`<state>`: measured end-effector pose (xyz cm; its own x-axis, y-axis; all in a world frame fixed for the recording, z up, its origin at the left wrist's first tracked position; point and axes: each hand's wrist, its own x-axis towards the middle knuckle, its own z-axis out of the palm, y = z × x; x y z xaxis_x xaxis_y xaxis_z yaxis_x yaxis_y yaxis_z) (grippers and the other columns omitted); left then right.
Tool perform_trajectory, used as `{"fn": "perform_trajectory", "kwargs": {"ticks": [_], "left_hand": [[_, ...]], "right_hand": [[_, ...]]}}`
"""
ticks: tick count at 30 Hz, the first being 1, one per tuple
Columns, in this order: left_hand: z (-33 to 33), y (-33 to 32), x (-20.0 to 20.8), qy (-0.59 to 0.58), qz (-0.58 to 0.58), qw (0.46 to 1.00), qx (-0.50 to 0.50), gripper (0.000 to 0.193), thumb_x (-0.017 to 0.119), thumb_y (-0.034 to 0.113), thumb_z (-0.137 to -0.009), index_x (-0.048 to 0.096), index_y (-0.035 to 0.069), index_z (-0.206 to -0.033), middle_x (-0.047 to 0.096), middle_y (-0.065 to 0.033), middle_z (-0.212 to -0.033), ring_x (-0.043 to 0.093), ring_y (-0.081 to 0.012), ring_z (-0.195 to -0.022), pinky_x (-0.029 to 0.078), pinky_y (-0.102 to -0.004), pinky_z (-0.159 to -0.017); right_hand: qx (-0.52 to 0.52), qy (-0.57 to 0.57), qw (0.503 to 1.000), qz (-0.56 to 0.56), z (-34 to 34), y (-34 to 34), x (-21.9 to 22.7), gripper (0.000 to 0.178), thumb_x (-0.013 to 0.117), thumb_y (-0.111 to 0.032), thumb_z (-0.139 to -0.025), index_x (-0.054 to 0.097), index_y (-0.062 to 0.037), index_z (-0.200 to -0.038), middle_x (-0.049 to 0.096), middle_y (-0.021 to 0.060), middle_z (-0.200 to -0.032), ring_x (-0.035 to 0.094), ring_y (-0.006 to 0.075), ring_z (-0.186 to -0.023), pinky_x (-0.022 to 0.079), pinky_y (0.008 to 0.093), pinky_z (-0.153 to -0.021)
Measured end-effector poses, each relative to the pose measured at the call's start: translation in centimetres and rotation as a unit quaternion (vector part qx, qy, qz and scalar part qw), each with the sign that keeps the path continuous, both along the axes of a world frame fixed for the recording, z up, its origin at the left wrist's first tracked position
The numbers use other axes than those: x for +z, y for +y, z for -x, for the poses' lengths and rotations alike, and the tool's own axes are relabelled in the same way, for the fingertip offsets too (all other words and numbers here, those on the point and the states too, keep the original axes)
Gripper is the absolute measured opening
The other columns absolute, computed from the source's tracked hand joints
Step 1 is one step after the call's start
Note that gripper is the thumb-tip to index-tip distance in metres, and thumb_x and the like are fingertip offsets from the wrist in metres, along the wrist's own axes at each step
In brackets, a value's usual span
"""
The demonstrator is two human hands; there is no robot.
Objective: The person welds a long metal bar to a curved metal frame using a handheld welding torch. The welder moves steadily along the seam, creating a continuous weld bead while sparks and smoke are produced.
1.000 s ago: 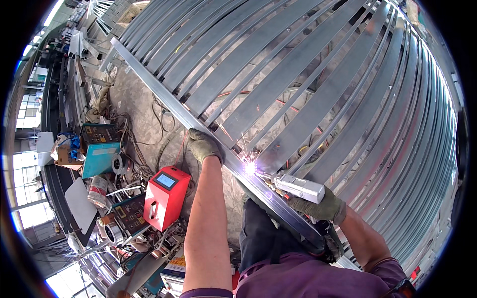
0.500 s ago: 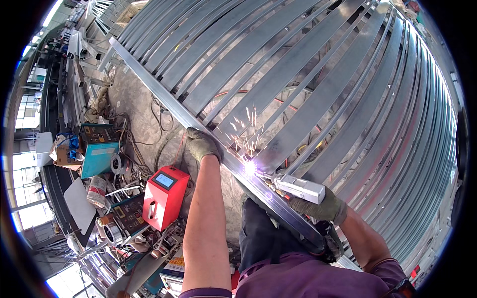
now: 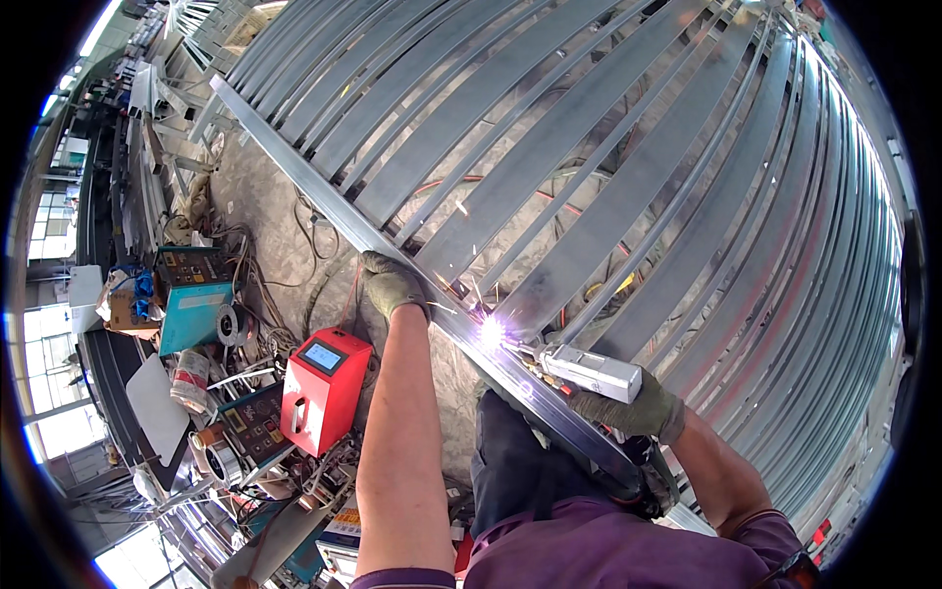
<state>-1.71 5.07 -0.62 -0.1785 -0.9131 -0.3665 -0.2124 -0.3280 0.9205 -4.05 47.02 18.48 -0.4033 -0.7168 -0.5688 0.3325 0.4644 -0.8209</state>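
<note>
Right hand was wrapped around a welding torch, blocky and silver-white with a thin nozzle, its tip glowing purple-white and spitting sparks right at the long rail. Left hand rested farther up that rail; couldn't tell if it was gripping. Smooth grey metal slats, wide and skinny, ran off it with open gaps between. Blotchy concrete floor showed on the other side.

Slats and welding torch right of the edge rail, machines left of it
</note>
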Motion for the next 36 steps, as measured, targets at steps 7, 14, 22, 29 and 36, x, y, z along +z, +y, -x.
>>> {"fn": "perform_trajectory", "kwargs": {"ticks": [7, 14, 22, 29, 36], "left_hand": [[0.9, 1.0, 1.8, -0.018, -0.02, 0.999, 0.027, 0.073, 0.034, 0.061, -0.113, 0.068, -0.001, -0.134, 0.077, -0.0187, -0.119, 0.073, -0.0328, -0.107, 0.055, -0.0419, -0.096], [0.6, 0.8, 1.5, -0.093, 0.019, 0.995, 0.011, 0.079, 0.031, 0.062, -0.113, 0.07, -0.004, -0.131, 0.076, -0.0224, -0.123, 0.073, -0.0365, -0.112, 0.055, -0.0427, -0.098], [0.5, 0.6, 1.6, -0.146, 0.024, 0.989, -0.006, 0.076, 0.032, 0.059, -0.113, 0.068, -0.005, -0.133, 0.074, -0.0246, -0.127, 0.072, -0.0401, -0.116, 0.055, -0.0446, -0.099], [1.5, 2.2, 3.8, -0.096, 0.009, 0.995, -0.013, 0.073, 0.034, 0.056, -0.113, 0.065, -0.004, -0.138, 0.073, -0.0244, -0.131, 0.072, -0.0382, -0.115, 0.054, -0.0431, -0.1], [1.4, 2.3, 3.9, -0.098, 0.036, 0.995, 0.001, 0.069, 0.038, 0.055, -0.113, 0.063, -0.003, -0.141, 0.072, -0.0224, -0.132, 0.071, -0.0359, -0.116, 0.054, -0.0422, -0.1]], "right_hand": [[-0.02, -0.007, 1.0, 0.021, -0.3, 0.4, -0.3, 0.045, 0.084, -0.025, -0.096, 0.071, -0.0088, -0.136, 0.078, 0.0087, -0.124, 0.075, 0.0185, -0.113, 0.061, 0.0341, -0.097], [-0.017, -0.036, 0.999, 0.003, 0.0, 0.1, 0.7, 0.045, 0.084, -0.024, -0.096, 0.071, -0.0088, -0.136, 0.078, 0.0083, -0.127, 0.074, 0.0176, -0.115, 0.061, 0.0334, -0.099], [-0.005, -0.025, 1.0, -0.006, 0.1, 0.3, 0.8, 0.046, 0.084, -0.023, -0.096, 0.07, -0.0096, -0.138, 0.077, 0.0073, -0.128, 0.074, 0.0167, -0.116, 0.06, 0.0329, -0.1], [-0.025, -0.056, 0.998, 0.004, -0.1, 0.8, 0.5, 0.046, 0.084, -0.024, -0.096, 0.071, -0.0101, -0.137, 0.078, 0.0073, -0.127, 0.074, 0.0166, -0.115, 0.06, 0.0325, -0.1], [-0.015, -0.03, 0.999, -0.015, -0.2, 1.0, 0.9, 0.047, 0.084, -0.025, -0.096, 0.07, -0.0101, -0.138, 0.078, 0.007, -0.126, 0.073, 0.0161, -0.115, 0.06, 0.0328, -0.099]]}}
